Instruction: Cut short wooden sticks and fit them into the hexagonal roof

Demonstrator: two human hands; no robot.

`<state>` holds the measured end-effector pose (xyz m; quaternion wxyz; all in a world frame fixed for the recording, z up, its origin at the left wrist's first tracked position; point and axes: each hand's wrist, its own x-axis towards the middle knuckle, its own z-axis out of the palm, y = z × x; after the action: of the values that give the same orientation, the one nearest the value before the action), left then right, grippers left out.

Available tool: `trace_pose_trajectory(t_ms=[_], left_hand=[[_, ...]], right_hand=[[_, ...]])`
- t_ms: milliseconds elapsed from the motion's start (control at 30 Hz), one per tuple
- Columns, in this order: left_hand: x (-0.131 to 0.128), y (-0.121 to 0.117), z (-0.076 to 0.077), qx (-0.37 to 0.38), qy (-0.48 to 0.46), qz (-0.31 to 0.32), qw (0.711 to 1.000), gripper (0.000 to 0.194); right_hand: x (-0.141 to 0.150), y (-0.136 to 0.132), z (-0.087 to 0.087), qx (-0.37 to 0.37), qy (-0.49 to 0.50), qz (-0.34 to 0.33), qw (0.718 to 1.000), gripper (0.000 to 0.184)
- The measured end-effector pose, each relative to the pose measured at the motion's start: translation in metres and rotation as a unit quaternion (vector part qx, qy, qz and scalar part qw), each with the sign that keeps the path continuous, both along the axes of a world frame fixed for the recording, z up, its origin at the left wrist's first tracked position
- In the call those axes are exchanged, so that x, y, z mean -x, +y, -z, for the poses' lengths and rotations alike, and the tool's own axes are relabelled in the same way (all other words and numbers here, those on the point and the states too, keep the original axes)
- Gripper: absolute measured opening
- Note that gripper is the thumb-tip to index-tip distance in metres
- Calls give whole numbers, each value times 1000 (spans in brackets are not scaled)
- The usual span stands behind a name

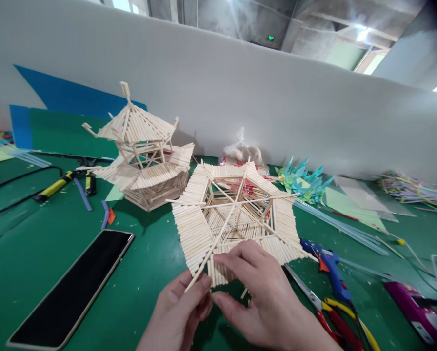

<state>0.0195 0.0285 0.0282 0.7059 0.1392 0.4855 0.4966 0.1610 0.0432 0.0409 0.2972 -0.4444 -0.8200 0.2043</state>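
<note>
A hexagonal roof section made of thin wooden sticks (pixel 236 214) is held tilted above the green table, its open middle crossed by long sticks. My left hand (pixel 180 309) pinches the near end of one long diagonal stick at the roof's front edge. Beside it, my right hand (pixel 262 297) grips that same front edge, fingers curled over the sticks. A finished two-tier stick pagoda (pixel 141 156) stands behind on the left.
A dark phone (pixel 75 287) lies at the front left. A blue glue gun (pixel 330 268) and red-yellow scissors (pixel 331 317) lie to the right, a purple tool (pixel 416 312) further right. Yellow-handled pliers (pixel 61 184), teal paper shapes (pixel 306 183) and a white partition wall (pixel 240 97) sit behind.
</note>
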Motion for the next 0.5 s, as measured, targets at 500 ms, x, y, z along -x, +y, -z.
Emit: trace_pose_trajectory(t_ms=[500], left_hand=[[1, -1, 5, -35, 18, -4, 999, 8]], right_hand=[[2, 1, 2, -17, 3, 0, 1000, 35]])
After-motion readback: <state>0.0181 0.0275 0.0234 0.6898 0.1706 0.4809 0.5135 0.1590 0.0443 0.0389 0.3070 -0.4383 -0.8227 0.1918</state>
